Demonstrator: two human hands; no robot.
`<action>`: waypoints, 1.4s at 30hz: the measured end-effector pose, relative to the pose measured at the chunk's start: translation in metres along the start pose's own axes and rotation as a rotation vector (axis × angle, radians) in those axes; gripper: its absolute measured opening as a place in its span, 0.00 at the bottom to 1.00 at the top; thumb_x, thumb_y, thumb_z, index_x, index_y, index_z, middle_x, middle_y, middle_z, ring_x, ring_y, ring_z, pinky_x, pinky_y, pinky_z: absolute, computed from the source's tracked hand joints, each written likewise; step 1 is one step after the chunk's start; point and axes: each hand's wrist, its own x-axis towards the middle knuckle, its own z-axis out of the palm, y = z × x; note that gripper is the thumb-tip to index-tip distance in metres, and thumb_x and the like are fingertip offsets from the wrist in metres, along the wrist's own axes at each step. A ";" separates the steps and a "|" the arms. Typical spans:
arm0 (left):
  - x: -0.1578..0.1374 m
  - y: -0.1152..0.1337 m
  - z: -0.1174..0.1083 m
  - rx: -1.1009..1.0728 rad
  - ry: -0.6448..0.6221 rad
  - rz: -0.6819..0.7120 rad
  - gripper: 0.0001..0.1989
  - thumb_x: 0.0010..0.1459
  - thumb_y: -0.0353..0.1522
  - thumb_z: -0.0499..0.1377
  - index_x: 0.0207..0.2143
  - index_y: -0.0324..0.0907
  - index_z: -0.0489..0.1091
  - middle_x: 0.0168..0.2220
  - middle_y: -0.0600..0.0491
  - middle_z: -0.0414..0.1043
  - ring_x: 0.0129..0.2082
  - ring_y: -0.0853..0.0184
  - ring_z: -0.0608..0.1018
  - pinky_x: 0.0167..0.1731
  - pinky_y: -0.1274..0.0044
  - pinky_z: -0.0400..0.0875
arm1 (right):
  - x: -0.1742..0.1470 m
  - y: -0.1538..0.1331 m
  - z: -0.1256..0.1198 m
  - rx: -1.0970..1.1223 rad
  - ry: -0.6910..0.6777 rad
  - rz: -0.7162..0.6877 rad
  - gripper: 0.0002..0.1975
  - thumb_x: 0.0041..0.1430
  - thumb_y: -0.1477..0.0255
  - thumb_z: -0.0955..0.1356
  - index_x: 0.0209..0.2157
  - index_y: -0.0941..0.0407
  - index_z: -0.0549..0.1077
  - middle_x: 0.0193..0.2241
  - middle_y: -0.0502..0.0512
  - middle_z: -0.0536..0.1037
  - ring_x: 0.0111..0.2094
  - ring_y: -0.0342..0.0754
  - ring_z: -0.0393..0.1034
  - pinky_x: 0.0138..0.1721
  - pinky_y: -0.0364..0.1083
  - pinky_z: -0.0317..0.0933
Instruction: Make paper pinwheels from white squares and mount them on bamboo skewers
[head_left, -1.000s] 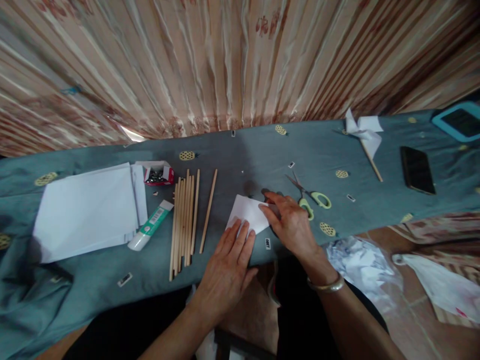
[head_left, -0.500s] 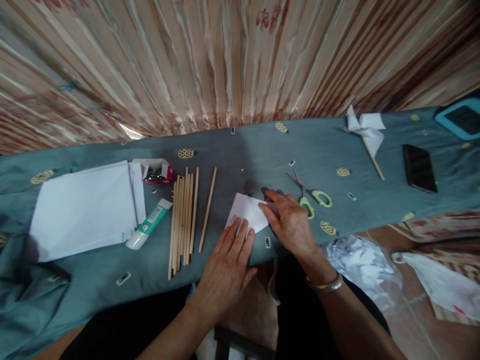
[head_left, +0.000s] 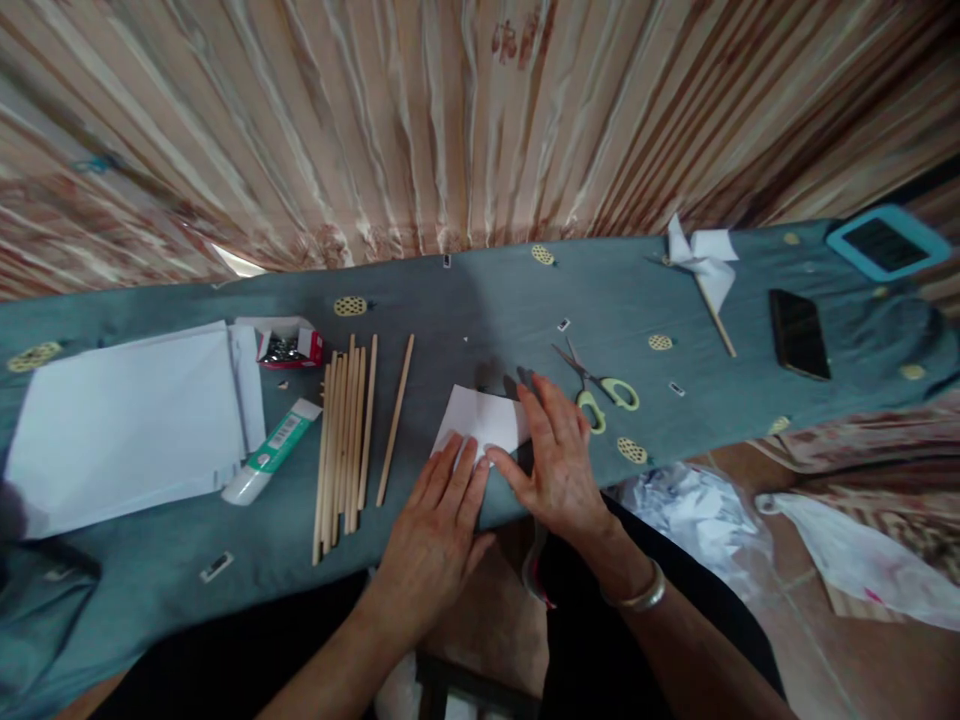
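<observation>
Nearest, reaches in palm down with the left hand (head_left: 431, 535), opened almost flat, touching the near left part of the small white paper (head_left: 480, 412) with slightly parted fingers, gripping nothing. Just to the right, spreads the right hand (head_left: 559, 465) open between thumb and fingers, touching the near edge with the thumb; lays the fingers over or just beside the right end, cannot tell which, with no clear grip. Lies flat on the cloth-covered tabletop (head_left: 495, 310), between both hands and just beyond the left fingers; seems to run lengthwise left to right, partly hidden. Touched by both hands, so nearer to neither. Farther along, shows a single stick (head_left: 395, 420) at left, scissors (head_left: 607, 392) just beside the right hand.
</observation>
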 end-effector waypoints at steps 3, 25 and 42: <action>0.000 -0.001 0.000 0.012 -0.001 0.000 0.33 0.56 0.32 0.62 0.61 0.29 0.56 0.63 0.32 0.58 0.65 0.44 0.58 0.58 0.54 0.65 | -0.002 0.009 0.000 -0.018 -0.017 0.048 0.35 0.64 0.56 0.62 0.65 0.61 0.54 0.64 0.70 0.59 0.66 0.59 0.52 0.61 0.59 0.51; 0.003 0.001 -0.002 0.056 -0.065 -0.020 0.33 0.57 0.31 0.60 0.63 0.31 0.55 0.65 0.34 0.57 0.66 0.46 0.57 0.61 0.56 0.60 | -0.001 0.005 -0.001 0.026 -0.042 0.006 0.35 0.63 0.56 0.63 0.65 0.58 0.53 0.65 0.71 0.56 0.67 0.63 0.48 0.61 0.63 0.51; -0.074 -0.003 -0.012 0.108 0.000 -0.116 0.38 0.62 0.29 0.53 0.69 0.36 0.35 0.65 0.35 0.57 0.66 0.50 0.59 0.58 0.56 0.66 | -0.004 0.066 -0.007 0.016 0.045 0.152 0.26 0.65 0.60 0.61 0.61 0.56 0.63 0.64 0.71 0.58 0.65 0.65 0.52 0.58 0.66 0.52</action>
